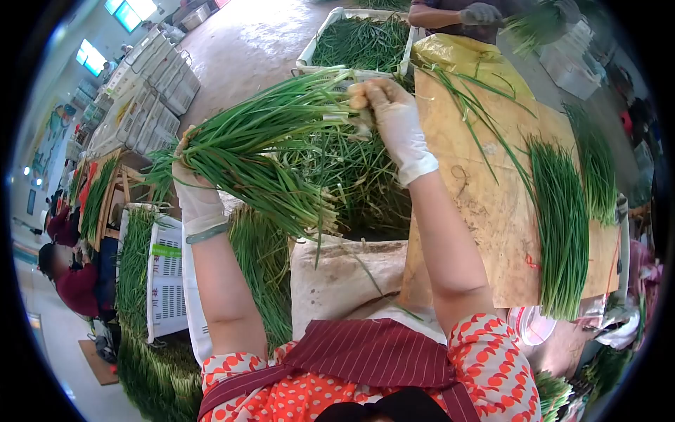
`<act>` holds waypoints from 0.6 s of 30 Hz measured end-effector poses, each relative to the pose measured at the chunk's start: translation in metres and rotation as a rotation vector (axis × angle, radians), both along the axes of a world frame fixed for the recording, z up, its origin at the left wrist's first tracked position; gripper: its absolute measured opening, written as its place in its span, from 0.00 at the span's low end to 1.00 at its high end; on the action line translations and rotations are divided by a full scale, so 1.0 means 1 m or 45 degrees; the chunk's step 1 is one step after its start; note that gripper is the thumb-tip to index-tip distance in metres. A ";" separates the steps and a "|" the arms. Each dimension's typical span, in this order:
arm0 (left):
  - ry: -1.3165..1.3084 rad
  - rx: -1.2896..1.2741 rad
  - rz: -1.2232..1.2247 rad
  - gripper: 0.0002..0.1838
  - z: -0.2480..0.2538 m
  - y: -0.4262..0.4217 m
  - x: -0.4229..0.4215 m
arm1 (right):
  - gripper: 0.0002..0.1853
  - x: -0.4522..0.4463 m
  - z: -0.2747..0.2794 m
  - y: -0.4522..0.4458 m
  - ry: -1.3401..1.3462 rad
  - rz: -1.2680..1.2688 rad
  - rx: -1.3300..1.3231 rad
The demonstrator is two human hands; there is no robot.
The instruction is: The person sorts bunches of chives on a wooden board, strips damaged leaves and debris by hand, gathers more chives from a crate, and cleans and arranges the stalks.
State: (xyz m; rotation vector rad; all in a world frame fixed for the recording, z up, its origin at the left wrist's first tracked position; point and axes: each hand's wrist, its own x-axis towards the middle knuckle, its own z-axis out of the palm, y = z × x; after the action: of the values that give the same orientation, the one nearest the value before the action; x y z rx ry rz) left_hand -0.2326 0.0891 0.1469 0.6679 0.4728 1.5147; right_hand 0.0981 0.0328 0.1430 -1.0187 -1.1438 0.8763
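Note:
My left hand, in a whitish glove, is wrapped round the leafy end of a large bunch of green chives. The bunch is held up in the air and fans out to the right in two parts, one higher and one drooping. At the pale stem ends of the upper part is my right hand, also gloved, its fingers pinched together on the stems. Below the bunch lies a heap of loose chives and trimmings, partly hidden by it.
On the wooden board to the right are loose stalks and neat chive bundles. A white crate of chives stands left. Another full crate is ahead, near a co-worker's gloved hand. Stacked crates stand far left.

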 end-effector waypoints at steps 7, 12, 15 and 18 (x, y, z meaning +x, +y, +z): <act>0.067 -0.048 0.131 0.15 -0.001 0.004 0.001 | 0.16 -0.023 -0.005 0.009 -1.050 -0.481 0.647; 0.016 0.096 -0.086 0.15 -0.006 0.003 -0.013 | 0.09 -0.013 -0.002 0.005 0.025 -0.176 0.127; 0.013 0.040 -0.020 0.13 -0.012 0.009 -0.030 | 0.10 0.012 -0.017 0.004 0.053 -0.410 0.072; 0.030 0.071 0.059 0.13 -0.014 0.008 -0.032 | 0.11 0.049 -0.060 0.004 0.165 -0.498 -0.045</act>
State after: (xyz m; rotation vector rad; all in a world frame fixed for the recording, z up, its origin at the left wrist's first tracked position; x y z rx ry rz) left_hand -0.2642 0.0968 0.1328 0.7236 0.4681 1.5699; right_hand 0.1475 0.0372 0.0830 -1.1492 -0.7863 0.6396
